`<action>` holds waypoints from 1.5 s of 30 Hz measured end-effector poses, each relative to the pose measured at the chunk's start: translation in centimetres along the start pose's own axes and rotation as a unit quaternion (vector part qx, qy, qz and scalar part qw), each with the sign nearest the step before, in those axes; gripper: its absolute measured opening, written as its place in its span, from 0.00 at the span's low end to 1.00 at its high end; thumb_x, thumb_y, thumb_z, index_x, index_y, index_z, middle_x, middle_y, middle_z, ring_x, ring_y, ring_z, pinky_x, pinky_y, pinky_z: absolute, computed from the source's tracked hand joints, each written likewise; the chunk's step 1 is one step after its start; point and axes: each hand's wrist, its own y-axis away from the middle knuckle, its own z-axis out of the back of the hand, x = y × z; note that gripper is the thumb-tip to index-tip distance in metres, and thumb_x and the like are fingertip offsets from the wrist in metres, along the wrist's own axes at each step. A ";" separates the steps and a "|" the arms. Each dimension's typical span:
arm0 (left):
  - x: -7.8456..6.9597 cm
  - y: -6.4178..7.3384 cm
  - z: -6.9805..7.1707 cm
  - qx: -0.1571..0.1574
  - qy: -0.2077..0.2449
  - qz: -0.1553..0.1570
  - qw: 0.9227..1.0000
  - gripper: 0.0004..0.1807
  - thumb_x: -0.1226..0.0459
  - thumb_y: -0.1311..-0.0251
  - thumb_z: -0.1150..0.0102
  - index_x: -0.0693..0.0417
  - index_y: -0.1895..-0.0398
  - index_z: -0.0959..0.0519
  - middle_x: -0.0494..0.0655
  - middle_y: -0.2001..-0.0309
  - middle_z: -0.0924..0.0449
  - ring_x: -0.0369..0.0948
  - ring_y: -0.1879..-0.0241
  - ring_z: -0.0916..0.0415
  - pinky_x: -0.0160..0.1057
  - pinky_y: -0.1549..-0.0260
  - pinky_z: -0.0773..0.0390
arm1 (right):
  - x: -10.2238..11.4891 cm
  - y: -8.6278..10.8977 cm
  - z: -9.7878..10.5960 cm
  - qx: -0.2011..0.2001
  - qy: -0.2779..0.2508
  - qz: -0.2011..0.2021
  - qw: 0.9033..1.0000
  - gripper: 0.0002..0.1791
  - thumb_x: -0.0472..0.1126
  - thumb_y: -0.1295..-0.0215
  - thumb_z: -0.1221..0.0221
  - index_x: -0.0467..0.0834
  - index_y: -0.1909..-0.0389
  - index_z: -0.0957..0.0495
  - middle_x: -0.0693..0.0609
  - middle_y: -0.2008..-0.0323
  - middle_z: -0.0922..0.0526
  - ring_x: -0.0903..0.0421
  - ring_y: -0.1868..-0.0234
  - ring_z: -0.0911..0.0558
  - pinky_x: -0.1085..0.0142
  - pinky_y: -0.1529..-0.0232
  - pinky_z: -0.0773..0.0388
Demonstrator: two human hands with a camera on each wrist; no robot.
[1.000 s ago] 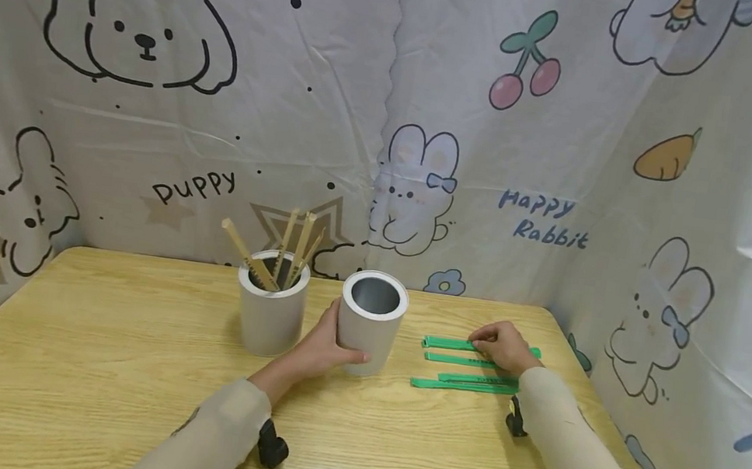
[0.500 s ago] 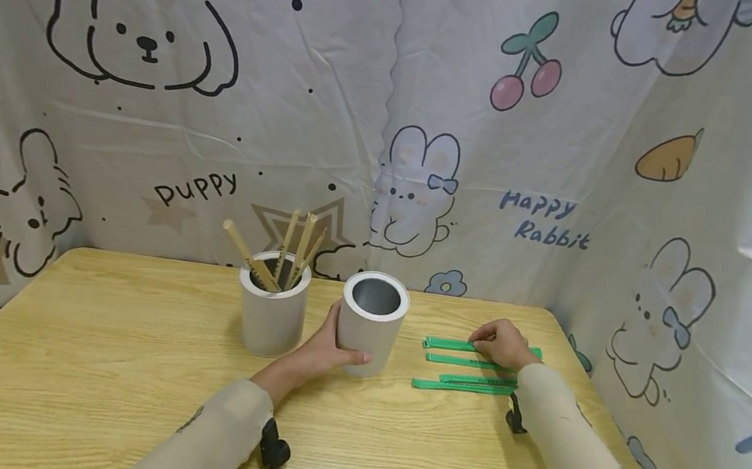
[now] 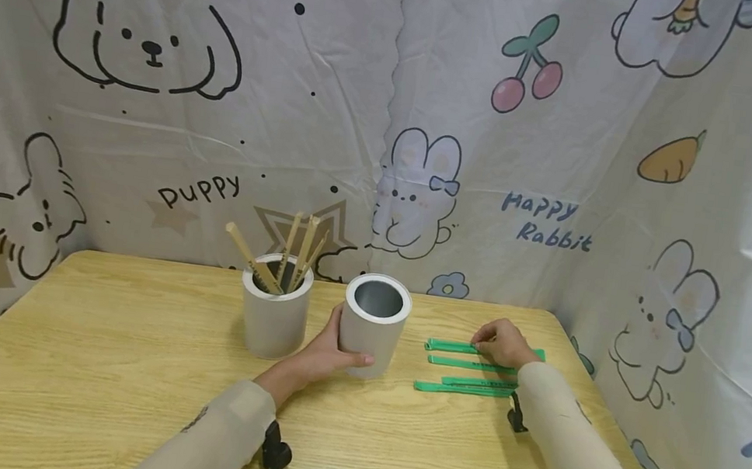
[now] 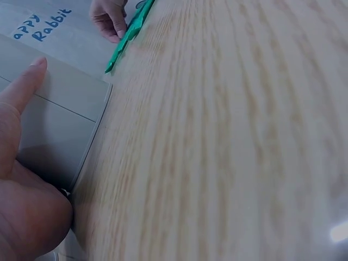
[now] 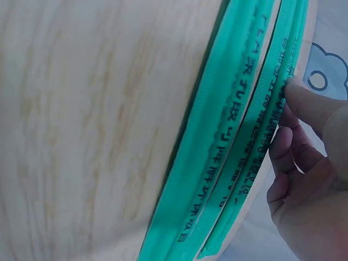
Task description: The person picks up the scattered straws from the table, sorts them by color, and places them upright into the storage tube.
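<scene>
My left hand [image 3: 319, 353] grips a white-grey cylindrical cup [image 3: 387, 345], thumb across its front; the cup stands on the table with a dark hollow inside. In the left wrist view, the thumb [image 4: 24, 84] lies along the cup's wall [image 4: 60, 130]. At the right, my right hand [image 3: 505, 343] pinches the farthest of several long thin green printed packets [image 3: 450, 346]. From the right wrist view, its thumb and curled fingers [image 5: 281, 149] are at the outermost green packet [image 5: 266, 136]. The other green packets [image 3: 462, 390] lie roughly parallel, nearer the front, partly under the right wrist.
A second white-grey cup [image 3: 271, 327] stands left of the held one, with several tan sticks [image 3: 307, 246] leaning out of it. Both stand on a wood-grain table [image 3: 119, 375]. A printed cloth [image 3: 335, 104] hangs behind the table and along its sides.
The whole head view has shifted slightly down and to the right. Both hands keep their places on the cup and on the green packet.
</scene>
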 end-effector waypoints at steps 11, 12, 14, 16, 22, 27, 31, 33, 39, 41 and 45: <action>0.0 0.1 0.0 0.004 0.004 0.000 1.000 0.62 0.63 0.48 0.23 0.40 0.19 0.58 0.54 0.22 0.46 0.58 0.24 0.45 0.64 0.25 0.48 | 5.0 0.7 4.3 -0.119 -0.278 -0.012 0.953 0.14 0.44 0.24 0.43 0.42 0.46 0.19 0.55 0.52 0.17 0.60 0.51 0.22 0.63 0.46 0.25; 0.0 0.1 0.0 0.004 0.004 0.000 1.000 0.61 0.63 0.48 0.23 0.40 0.19 0.58 0.54 0.22 0.46 0.58 0.24 0.44 0.64 0.25 0.48 | 6.2 0.9 4.9 -0.126 -0.345 -0.002 0.930 0.11 0.44 0.24 0.44 0.45 0.49 0.18 0.59 0.56 0.18 0.63 0.53 0.24 0.68 0.48 0.27; -0.1 0.1 0.0 0.004 0.002 -0.001 1.000 0.61 0.63 0.48 0.23 0.41 0.19 0.58 0.54 0.22 0.45 0.58 0.24 0.44 0.64 0.25 0.48 | 8.6 1.4 5.9 -0.126 -0.496 0.044 0.858 0.07 0.42 0.24 0.45 0.50 0.57 0.17 0.63 0.62 0.19 0.64 0.57 0.25 0.71 0.54 0.31; -0.2 0.2 0.0 0.006 0.001 -0.004 1.000 0.61 0.64 0.48 0.23 0.41 0.19 0.57 0.54 0.22 0.45 0.58 0.25 0.43 0.64 0.25 0.47 | 11.1 2.0 6.5 -0.098 -0.623 0.108 0.769 0.10 0.40 0.24 0.47 0.52 0.63 0.18 0.62 0.63 0.18 0.63 0.59 0.26 0.71 0.55 0.32; -0.4 0.1 -0.1 0.012 0.002 -0.007 1.000 0.61 0.64 0.48 0.23 0.41 0.19 0.57 0.54 0.22 0.45 0.58 0.25 0.43 0.64 0.25 0.47 | 16.5 2.9 4.7 -0.015 -0.709 0.214 0.671 0.17 0.41 0.22 0.51 0.54 0.65 0.15 0.61 0.59 0.14 0.62 0.59 0.25 0.69 0.53 0.33; -0.4 0.1 -0.2 0.013 0.000 -0.003 1.000 0.60 0.63 0.47 0.24 0.41 0.19 0.58 0.54 0.22 0.46 0.58 0.24 0.44 0.64 0.25 0.48 | 17.3 2.1 0.8 -0.019 -0.650 0.120 0.750 0.14 0.42 0.21 0.51 0.56 0.64 0.18 0.63 0.61 0.19 0.63 0.58 0.27 0.68 0.51 0.35; -0.4 0.2 -0.2 0.010 0.000 -0.002 1.000 0.60 0.63 0.47 0.24 0.41 0.19 0.58 0.55 0.22 0.46 0.58 0.24 0.44 0.64 0.25 0.47 | 15.4 1.5 -0.8 -0.053 -0.497 0.038 0.865 0.11 0.46 0.21 0.50 0.52 0.47 0.20 0.57 0.50 0.20 0.62 0.53 0.25 0.68 0.48 0.33; -0.3 0.2 -0.2 0.008 0.003 -0.004 1.000 0.61 0.64 0.47 0.24 0.41 0.19 0.57 0.55 0.22 0.45 0.58 0.24 0.44 0.64 0.25 0.47 | 13.7 1.5 -0.6 -0.071 -0.414 0.018 0.907 0.19 0.48 0.21 0.49 0.47 0.36 0.24 0.49 0.41 0.22 0.58 0.47 0.25 0.63 0.42 0.32; -0.2 0.3 0.0 0.001 0.009 -0.007 1.000 0.60 0.64 0.47 0.23 0.41 0.19 0.56 0.54 0.22 0.45 0.58 0.24 0.44 0.64 0.25 0.48 | 6.9 1.8 0.8 -0.054 -0.222 0.020 0.973 0.25 0.46 0.23 0.46 0.35 0.33 0.28 0.36 0.33 0.26 0.40 0.35 0.26 0.46 0.31 0.30; -0.2 0.3 0.1 0.004 0.009 -0.007 1.000 0.60 0.64 0.47 0.23 0.42 0.19 0.56 0.54 0.22 0.45 0.58 0.24 0.44 0.64 0.25 0.48 | 4.6 2.0 0.9 -0.043 -0.162 0.026 0.986 0.22 0.43 0.24 0.44 0.34 0.36 0.25 0.34 0.35 0.24 0.41 0.41 0.22 0.49 0.38 0.23; 0.0 0.3 0.1 0.007 0.012 -0.008 1.000 0.60 0.65 0.48 0.24 0.43 0.19 0.56 0.54 0.22 0.45 0.58 0.24 0.44 0.64 0.25 0.49 | 1.4 2.5 0.9 -0.017 -0.086 0.034 0.996 0.17 0.37 0.27 0.42 0.31 0.43 0.20 0.31 0.41 0.21 0.51 0.57 0.24 0.62 0.56 0.24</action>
